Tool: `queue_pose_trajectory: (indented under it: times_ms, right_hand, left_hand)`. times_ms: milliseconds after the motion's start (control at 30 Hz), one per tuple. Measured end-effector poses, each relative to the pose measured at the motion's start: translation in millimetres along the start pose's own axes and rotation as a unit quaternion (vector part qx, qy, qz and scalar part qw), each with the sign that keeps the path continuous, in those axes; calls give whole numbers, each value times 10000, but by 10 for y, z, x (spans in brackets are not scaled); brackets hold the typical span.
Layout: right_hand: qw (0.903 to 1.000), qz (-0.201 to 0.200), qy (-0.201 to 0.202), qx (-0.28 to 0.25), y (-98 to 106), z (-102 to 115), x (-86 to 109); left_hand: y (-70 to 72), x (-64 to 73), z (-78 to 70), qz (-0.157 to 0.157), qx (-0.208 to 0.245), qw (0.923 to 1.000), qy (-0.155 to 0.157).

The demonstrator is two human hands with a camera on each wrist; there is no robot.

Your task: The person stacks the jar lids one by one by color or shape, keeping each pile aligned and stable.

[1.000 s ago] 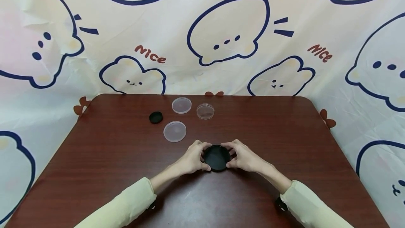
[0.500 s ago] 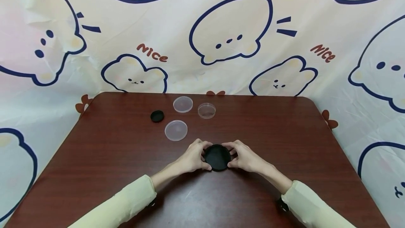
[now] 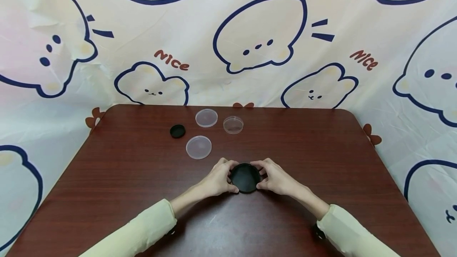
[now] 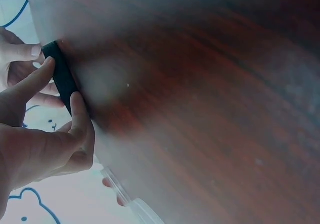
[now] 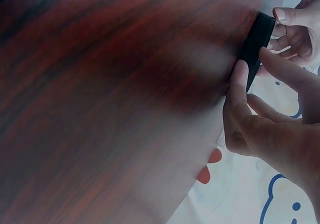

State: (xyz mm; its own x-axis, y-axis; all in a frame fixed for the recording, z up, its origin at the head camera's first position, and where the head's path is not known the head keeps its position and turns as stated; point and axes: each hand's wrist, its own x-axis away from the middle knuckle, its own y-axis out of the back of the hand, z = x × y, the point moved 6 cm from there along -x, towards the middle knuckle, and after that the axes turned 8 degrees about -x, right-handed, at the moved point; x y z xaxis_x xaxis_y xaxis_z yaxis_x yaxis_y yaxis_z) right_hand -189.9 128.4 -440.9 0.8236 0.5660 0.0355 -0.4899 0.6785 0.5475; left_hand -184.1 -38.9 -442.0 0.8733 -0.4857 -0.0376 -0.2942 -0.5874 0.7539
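Observation:
A shallow, round black dish [image 3: 245, 178] with a low rim lies flat on the near middle part of the table. On its left side my left hand [image 3: 218, 178] grips the edge, thumb towards me and fingers round the far side. My right hand [image 3: 274, 177] holds the opposite edge in the same way. Seen edge-on in the left wrist view, the black dish [image 4: 64, 76] has a plain, straight side wall, with fingertips against it. The right wrist view shows the wall of the dish [image 5: 257, 36] between thumb and fingers of both hands.
Beyond the hands stand two whitish, translucent round dishes [image 3: 198, 147], a clear petri dish [image 3: 233, 125] and a smaller black round dish [image 3: 177, 131]. All rest on the brown wood-grain table [image 3: 303, 142]. A printed cloth [image 3: 200, 31] hangs around the table's far and side edges.
The head view has shifted very slightly. Both hands keep their grip on the black dish, which stays in the same place on the table.

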Motion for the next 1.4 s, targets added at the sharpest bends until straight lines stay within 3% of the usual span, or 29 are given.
queue_pose_trajectory:
  times_ms: [200,433,900,1233,1400]
  right_hand:
    - [10000,37,45,-24,9,-4,14]
    - [9989,28,-133,-439,55,-50,29]
    - [9991,-67,-238,-348,29,-111,-24]
    - [9968,12,-550,-577,79,-120,-10]
    - [9977,56,-459,-504,109,-125,-73]
  left_hand:
    - [1,6,-12,95,66,9999,31]
    - [28,13,-19,118,197,9997,79]
    - [31,20,41,133,514,9983,235]
    - [216,22,80,-69,730,9972,117]
    - [352,23,134,-180,669,9975,146]
